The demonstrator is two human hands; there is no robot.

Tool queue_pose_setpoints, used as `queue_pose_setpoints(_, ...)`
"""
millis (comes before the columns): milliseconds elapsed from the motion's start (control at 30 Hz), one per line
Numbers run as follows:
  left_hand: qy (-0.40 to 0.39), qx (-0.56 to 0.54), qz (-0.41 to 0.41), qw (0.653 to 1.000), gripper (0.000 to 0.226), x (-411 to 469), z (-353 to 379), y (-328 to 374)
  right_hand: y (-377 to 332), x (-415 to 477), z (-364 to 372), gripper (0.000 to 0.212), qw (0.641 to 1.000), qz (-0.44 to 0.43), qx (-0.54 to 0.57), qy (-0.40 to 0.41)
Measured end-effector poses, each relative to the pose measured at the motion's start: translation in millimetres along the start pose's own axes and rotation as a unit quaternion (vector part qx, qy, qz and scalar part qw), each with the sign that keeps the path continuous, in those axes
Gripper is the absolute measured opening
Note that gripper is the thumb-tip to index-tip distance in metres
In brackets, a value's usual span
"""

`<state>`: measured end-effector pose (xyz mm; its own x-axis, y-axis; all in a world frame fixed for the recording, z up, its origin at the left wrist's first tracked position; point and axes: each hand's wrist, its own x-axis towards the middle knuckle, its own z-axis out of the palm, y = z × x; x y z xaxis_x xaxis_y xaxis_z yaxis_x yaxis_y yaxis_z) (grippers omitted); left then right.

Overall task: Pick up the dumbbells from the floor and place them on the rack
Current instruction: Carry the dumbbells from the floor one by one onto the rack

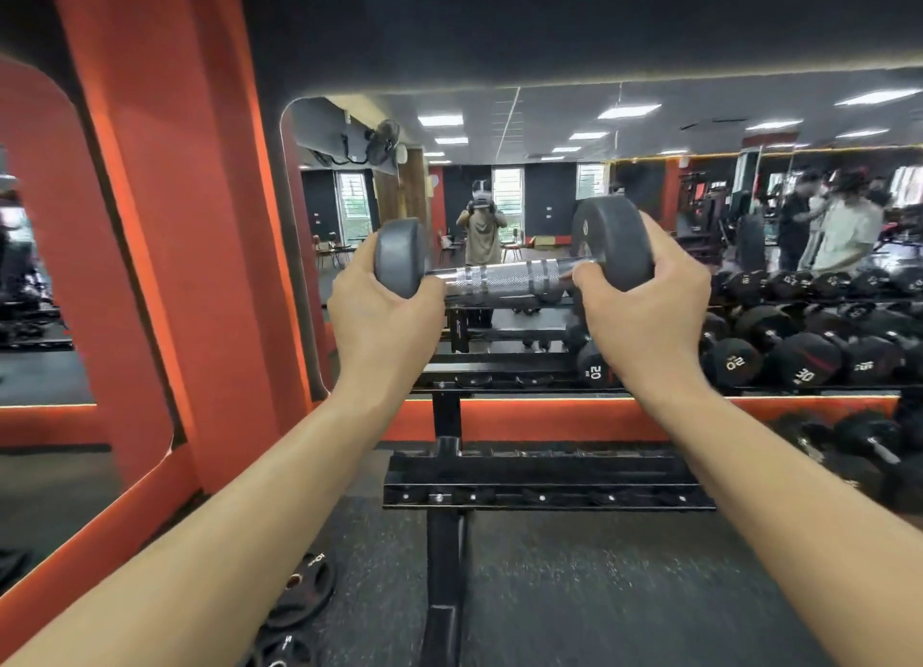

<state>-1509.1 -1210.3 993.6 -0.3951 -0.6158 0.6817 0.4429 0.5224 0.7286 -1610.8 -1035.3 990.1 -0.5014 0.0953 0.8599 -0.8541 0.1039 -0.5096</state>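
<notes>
I hold a dumbbell (504, 278) with grey heads and a ribbed chrome handle up in front of me, roughly level. My left hand (382, 312) cups its left head from below and behind. My right hand (649, 307) grips its right head the same way. The black steel rack (544, 471) stands below and beyond my arms, its left section bare. Several black dumbbells (869, 439) lie on the rack's right end.
A wall mirror (549, 167) behind the rack reflects the gym, me, other people at the right and more racked dumbbells. An orange pillar (180, 247) rises at the left. Weight plates (299, 596) lie on the dark floor at lower left.
</notes>
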Motion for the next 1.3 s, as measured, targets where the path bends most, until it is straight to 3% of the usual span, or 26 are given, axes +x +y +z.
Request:
queue_pose_setpoints(200, 0.024, 0.031, -0.009, 0.999, 0.018, 101, 39, -113, 98, 44, 113, 0.023, 1.000, 0.013, 0.012, -0.005)
queue_pose_setpoints(633, 0.048, 0.056, 0.006, 0.997, 0.017, 301, 138, -309, 292, 152, 310, 0.013, 0.998, 0.015, 0.055, -0.039)
queue_pose_setpoints(800, 0.083, 0.080, -0.015, 0.993, 0.017, 333, 184, -368, 375, 186, 358, 0.005, 0.993, 0.025, 0.084, -0.083)
queue_pose_setpoints(933, 0.133, 0.140, -0.043, 0.980, 0.017, 345, 220, -408, 441, 206, 391, 0.020, 0.984, 0.041, 0.108, -0.133)
queue_pose_setpoints(1000, 0.170, 0.168, -0.052, 0.970, 0.016, 348, 236, -428, 470, 215, 406, 0.024, 0.977, 0.043, 0.135, -0.161)
queue_pose_setpoints(1100, 0.212, 0.205, -0.078, 0.952, 0.014, 344, 262, -454, 512, 223, 426, 0.009, 0.962, 0.059, 0.158, -0.213)
queue_pose_setpoints(1300, 0.293, 0.270, -0.150, 0.905, 0.013, 328, 285, -505, 576, 214, 470, 0.014, 0.925, 0.095, 0.201, -0.307)
